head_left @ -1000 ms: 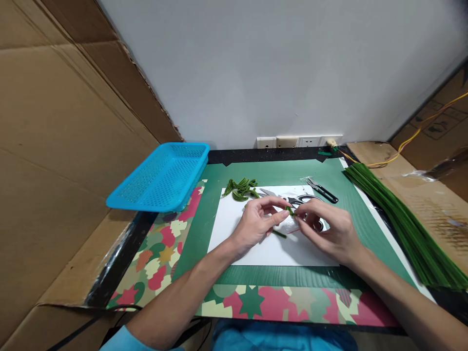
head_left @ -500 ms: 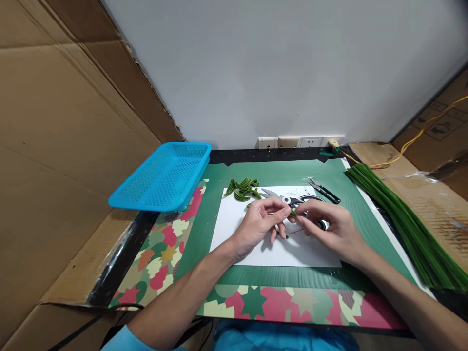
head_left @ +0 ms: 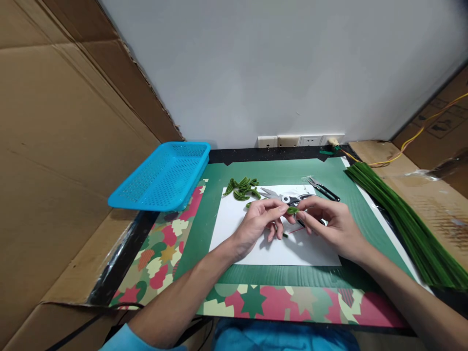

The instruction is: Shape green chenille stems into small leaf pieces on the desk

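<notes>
My left hand and my right hand meet over a white sheet, both pinching one short green pipe-cleaner piece between fingertips. The piece is bent into a small loop; its lower end pokes out under my left fingers. Behind my hands lies a pile of several bent green pieces. Large scissors lie just beyond my fingers, partly hidden by them.
A blue mesh basket sits tilted at the left. Small black snips lie at the back right. A thick bundle of long green pipe cleaners runs along the right edge. Cardboard walls stand left and right; wall sockets behind.
Both hands have lifted slightly and drawn closer together. The green piece is now curled tighter between the fingertips, and less of its straight tail shows below.
</notes>
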`<action>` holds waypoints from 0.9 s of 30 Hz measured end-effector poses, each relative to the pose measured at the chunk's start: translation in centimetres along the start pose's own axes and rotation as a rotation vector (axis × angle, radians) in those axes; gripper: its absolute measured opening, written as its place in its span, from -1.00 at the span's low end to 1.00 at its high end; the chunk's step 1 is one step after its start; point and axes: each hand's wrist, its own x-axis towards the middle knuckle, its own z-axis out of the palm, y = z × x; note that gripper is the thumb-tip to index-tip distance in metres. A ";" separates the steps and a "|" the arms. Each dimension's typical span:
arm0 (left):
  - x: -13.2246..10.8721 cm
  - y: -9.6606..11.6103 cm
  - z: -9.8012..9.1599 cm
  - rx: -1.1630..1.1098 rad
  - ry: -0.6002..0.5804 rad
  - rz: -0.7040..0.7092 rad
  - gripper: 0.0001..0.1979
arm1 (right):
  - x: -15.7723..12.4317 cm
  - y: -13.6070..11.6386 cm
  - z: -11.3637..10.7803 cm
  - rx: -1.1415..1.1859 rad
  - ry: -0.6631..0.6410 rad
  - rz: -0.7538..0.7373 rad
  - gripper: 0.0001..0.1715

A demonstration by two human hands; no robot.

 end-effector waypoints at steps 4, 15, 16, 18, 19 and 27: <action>-0.1 -0.2 0.0 0.038 -0.011 0.023 -0.71 | -0.1 0.2 0.1 -0.054 0.016 -0.037 -0.91; 0.0 -0.5 0.2 0.112 -0.033 0.054 -0.69 | 0.0 0.0 0.0 -0.212 0.072 -0.182 -0.91; 0.0 -0.5 0.2 0.128 -0.023 0.063 -0.68 | 0.0 0.0 0.0 -0.230 0.068 -0.195 -0.91; 0.0 -0.7 0.2 0.153 -0.002 0.079 -0.69 | 0.1 0.1 0.0 -0.266 0.064 -0.230 -0.90; 0.0 -0.7 0.2 0.160 0.008 0.083 -0.69 | 0.0 0.1 0.0 -0.279 0.068 -0.247 -0.89; 0.4 -0.6 -0.5 0.113 0.139 0.139 -0.69 | -0.3 0.8 0.2 -0.284 0.146 -0.193 -0.84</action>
